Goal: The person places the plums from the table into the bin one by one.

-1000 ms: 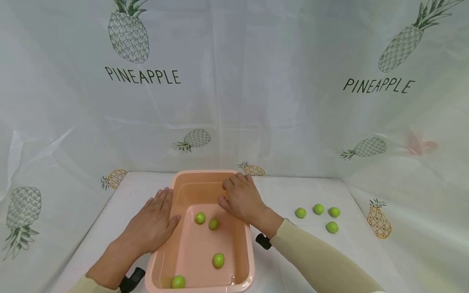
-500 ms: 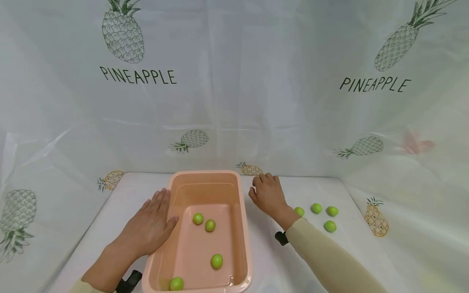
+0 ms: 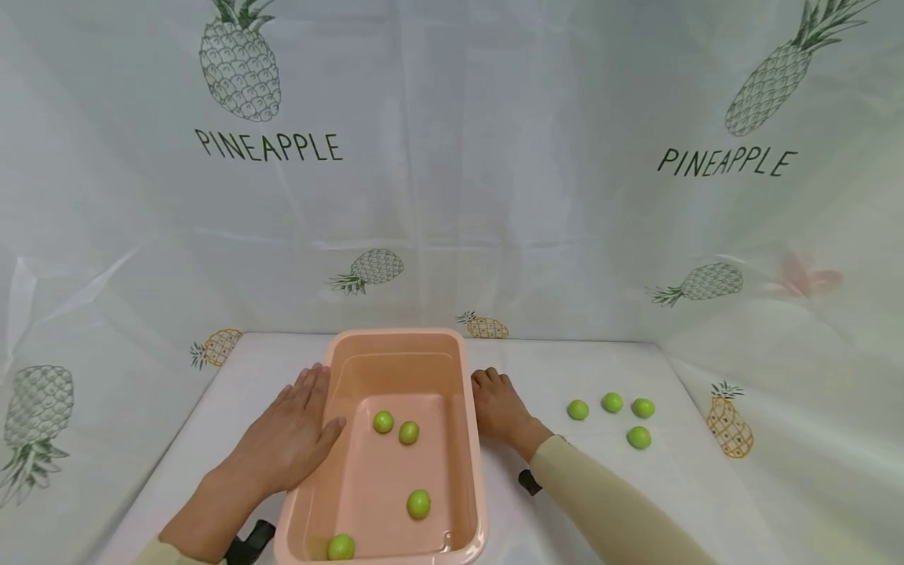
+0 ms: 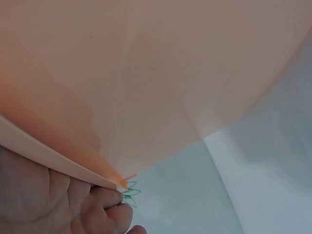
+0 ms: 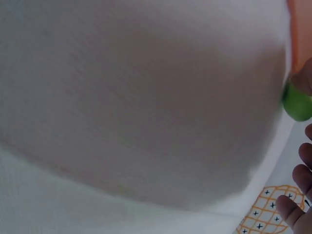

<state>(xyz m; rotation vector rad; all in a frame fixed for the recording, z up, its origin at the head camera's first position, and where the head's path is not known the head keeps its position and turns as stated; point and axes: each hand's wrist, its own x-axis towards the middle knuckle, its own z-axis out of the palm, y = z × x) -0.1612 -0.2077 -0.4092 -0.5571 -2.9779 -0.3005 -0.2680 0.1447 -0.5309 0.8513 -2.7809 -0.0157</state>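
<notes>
My left hand (image 3: 286, 435) lies flat along the left rim of a pink plastic tub (image 3: 410, 463), fingers straight. In the left wrist view, its fingers (image 4: 105, 209) touch the underside of that rim. Close outside the tub's right wall is my right hand (image 3: 497, 404), fingers bent. A lime (image 5: 298, 103) sits under its thumb in the right wrist view, next to the tub wall; the far side of that grip is out of frame. From the head view this lime is hidden. Several limes (image 3: 419, 504) lie inside the tub, spread over its floor.
Several more limes (image 3: 612, 402) lie in a loose group on the white table (image 3: 565, 502), to the right of the tub. A pale curtain (image 3: 452, 196) printed with pineapples hangs behind and around the table.
My right hand has come out from above the tub, over its right rim, then down and back left against the outside wall. The left hand has stayed on the rim.
</notes>
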